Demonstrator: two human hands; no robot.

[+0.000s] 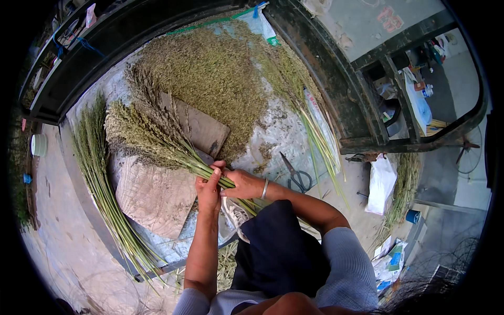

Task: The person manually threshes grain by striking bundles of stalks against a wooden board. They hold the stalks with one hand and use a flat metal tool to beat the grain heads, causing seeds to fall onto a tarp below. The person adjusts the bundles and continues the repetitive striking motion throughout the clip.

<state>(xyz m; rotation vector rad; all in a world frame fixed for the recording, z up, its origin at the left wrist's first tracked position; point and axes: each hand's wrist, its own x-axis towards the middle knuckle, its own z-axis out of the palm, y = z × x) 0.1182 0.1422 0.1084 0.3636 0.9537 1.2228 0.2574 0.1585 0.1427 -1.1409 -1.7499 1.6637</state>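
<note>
A bundle of broomcorn stalks [184,157] with bushy seed heads lies across the middle, its heads to the upper left. My left hand [208,190] is closed around the green stalks, thumb on top. Just right of it, my right hand [239,184] grips the same stalks, a bracelet on its wrist. The cut ends run down past my shoe [236,216]. Beneath the heads rests a flat wooden board [202,126]. Black-handled scissors [298,177] lie open-bladed or closed, I cannot tell, to the right of my right hand.
A large heap of loose seeds [210,73] covers the sheet at the back. Another stalk bundle [100,184] lies at left beside a pale wooden slab [152,197]. More stalks [310,121] lie at right, along a dark metal frame [336,89]. A white bag [380,184] stands beyond.
</note>
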